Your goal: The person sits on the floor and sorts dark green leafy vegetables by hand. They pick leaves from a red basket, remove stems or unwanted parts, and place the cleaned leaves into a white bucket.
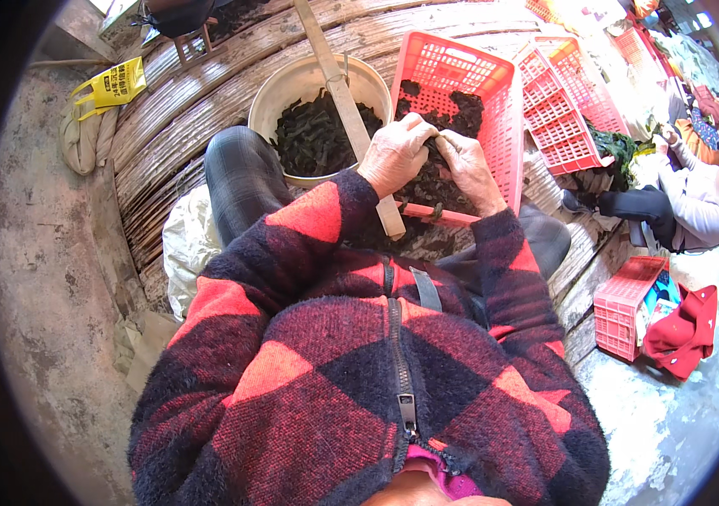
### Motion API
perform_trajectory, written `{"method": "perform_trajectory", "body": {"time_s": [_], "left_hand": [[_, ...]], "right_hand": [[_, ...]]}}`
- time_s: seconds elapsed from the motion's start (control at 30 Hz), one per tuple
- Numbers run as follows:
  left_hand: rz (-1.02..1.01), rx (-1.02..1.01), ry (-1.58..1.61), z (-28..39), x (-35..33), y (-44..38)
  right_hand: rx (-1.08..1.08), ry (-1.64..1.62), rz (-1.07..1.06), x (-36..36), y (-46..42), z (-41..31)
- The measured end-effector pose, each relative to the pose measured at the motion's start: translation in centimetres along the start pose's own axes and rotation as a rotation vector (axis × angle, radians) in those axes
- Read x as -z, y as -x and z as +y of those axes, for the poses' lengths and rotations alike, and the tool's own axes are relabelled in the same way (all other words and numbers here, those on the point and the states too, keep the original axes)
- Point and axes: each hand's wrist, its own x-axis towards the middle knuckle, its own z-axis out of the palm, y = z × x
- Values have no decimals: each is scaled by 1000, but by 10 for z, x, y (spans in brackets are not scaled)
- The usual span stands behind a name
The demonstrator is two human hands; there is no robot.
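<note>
My left hand (398, 155) and my right hand (465, 166) meet over the near end of a red plastic crate (500, 129). Pinched between their fingertips is a small dark green strip (432, 152), perhaps kelp, mostly hidden by the fingers. More dark, wet-looking pieces (468, 114) lie in the crate, and one small piece (438, 211) rests on its near rim. Left of the crate, a pale round bucket (258, 117) holds many dark green strips (312, 136). Across the bucket's top lies a long wooden board (345, 114), its near end close below my left wrist.
More red crates (558, 107) stand at the right, beside a heap of dark green leaves (614, 148). A seated person (694, 196) works there. Nearer are another crate (615, 310) and a red bag (682, 335). A white sack (187, 237) and yellow bag (120, 82) lie left.
</note>
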Motion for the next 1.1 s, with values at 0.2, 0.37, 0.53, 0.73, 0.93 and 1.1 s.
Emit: {"method": "perform_trajectory", "body": {"time_s": [0.2,0.37,0.53,0.73,0.93,1.1], "left_hand": [[-117,80,-148,-5,1,4],[-109,169,-35,-6,-4,8],[-134,242,51,-10,-6,2],[-172,576,510,-14,1,0],[-340,551,361,-17,10,-4],[-310,386,174,-15,8,1]], "right_hand": [[41,73,192,-9,8,2],[65,114,176,-10,13,8],[32,-295,243,-19,9,15],[17,-550,215,-22,6,18],[-60,-755,183,-25,11,22],[-121,-1067,98,-26,17,23]]}}
